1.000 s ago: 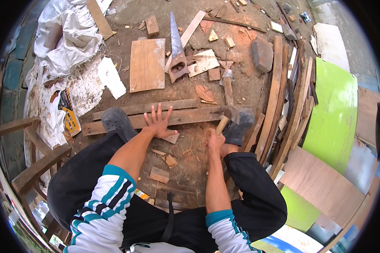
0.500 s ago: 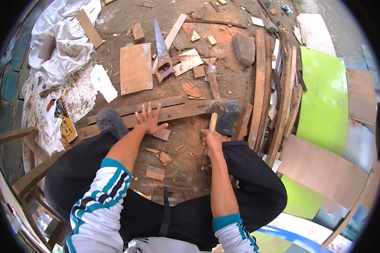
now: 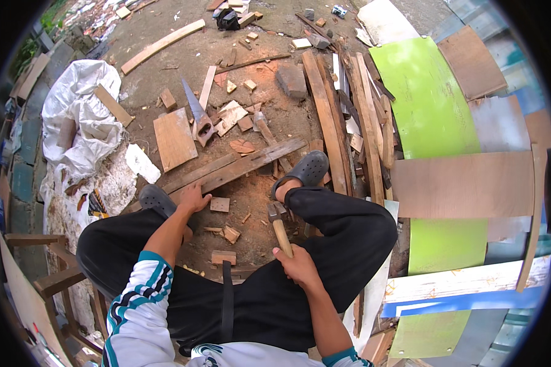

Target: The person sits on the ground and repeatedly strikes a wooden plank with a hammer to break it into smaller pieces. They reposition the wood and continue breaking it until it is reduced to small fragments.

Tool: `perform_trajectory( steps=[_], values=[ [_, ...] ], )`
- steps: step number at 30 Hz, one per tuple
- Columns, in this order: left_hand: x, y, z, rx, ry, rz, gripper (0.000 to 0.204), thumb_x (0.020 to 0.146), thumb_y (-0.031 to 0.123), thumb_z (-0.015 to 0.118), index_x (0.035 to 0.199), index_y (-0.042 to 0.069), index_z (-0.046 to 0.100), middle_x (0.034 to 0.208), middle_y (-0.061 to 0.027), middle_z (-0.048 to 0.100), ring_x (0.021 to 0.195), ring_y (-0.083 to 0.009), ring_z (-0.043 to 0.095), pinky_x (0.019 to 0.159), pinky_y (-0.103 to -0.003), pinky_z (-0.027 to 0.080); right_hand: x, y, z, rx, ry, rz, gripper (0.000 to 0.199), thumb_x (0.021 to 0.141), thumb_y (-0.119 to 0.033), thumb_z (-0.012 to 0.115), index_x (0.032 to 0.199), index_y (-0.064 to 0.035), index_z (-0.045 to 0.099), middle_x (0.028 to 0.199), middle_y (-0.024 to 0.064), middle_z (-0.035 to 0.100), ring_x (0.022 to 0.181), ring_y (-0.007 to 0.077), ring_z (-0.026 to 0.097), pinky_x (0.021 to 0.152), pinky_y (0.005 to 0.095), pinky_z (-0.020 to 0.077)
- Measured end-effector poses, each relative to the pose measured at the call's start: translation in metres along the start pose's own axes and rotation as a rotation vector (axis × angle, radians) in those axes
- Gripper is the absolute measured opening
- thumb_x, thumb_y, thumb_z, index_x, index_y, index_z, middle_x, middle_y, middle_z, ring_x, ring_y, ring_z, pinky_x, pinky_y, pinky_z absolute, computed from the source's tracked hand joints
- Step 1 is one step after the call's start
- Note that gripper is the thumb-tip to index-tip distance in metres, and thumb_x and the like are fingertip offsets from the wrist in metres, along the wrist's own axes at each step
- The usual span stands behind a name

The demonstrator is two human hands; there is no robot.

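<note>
In my right hand is a hammer, fingers wrapped round its pale wooden handle, its metal head pointing away from me, between my legs. My left hand is closed over the near edge of a long weathered plank by my left shoe. The plank slants up to the right, its far end beside my right shoe. A second plank lies just behind it. Beneath the far end passes a wooden-handled tool. A small wood block sits on the ground beside my left hand.
Beyond the planks lie a handsaw and a square board. A stone block and long timbers stand to the right, near green sheets. A white sack lies left; a wooden frame is near left.
My left hand has gone from spread flat on the plank to gripping its edge. My right hand has drawn the hammer back toward me, away from the plank. The view has turned.
</note>
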State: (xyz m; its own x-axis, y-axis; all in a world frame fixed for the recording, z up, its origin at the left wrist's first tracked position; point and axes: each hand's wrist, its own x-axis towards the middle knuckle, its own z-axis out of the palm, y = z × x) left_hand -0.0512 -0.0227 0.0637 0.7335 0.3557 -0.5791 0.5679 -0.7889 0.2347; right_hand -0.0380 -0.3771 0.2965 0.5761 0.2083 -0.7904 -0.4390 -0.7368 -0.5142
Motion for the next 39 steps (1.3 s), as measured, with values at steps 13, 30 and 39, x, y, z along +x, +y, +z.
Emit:
perform_trajectory(
  steps=[13,30,39],
  values=[
    [-0.045,0.031,-0.003,0.002,0.062,0.081,0.059,0.097,0.051,0.049,0.118,-0.002,0.063,0.116,-0.0258,0.065,0.106,-0.0429,0.062,0.089,-0.051,0.049,-0.038,0.023,0.017,0.546,-0.129,-0.116,0.026,0.094,-0.025,0.067,0.093,-0.0027,0.053,0.066,-0.0009,0.049,0.051,0.0079,0.048,0.043,0.0267,0.0425],
    [0.069,0.142,0.004,0.145,0.162,0.106,0.08,0.082,0.043,0.074,0.138,-0.001,0.037,0.143,-0.0256,0.042,0.131,-0.0399,0.044,0.107,-0.048,0.041,-0.005,0.04,0.006,0.214,0.063,-0.007,0.038,0.089,-0.027,0.069,0.105,0.0056,0.058,0.092,0.0265,0.066,0.088,0.0399,0.067,0.077,0.0458,0.0508],
    [0.101,0.127,0.003,0.276,0.046,0.26,0.087,0.078,0.039,0.08,0.142,0.001,0.035,0.137,-0.0235,0.048,0.124,-0.0395,0.05,0.098,-0.047,0.048,-0.003,0.026,0.001,0.184,0.047,0.103,0.041,0.088,-0.025,0.069,0.108,0.0082,0.056,0.097,0.0317,0.066,0.095,0.0454,0.066,0.082,0.0496,0.0512]
  ],
)
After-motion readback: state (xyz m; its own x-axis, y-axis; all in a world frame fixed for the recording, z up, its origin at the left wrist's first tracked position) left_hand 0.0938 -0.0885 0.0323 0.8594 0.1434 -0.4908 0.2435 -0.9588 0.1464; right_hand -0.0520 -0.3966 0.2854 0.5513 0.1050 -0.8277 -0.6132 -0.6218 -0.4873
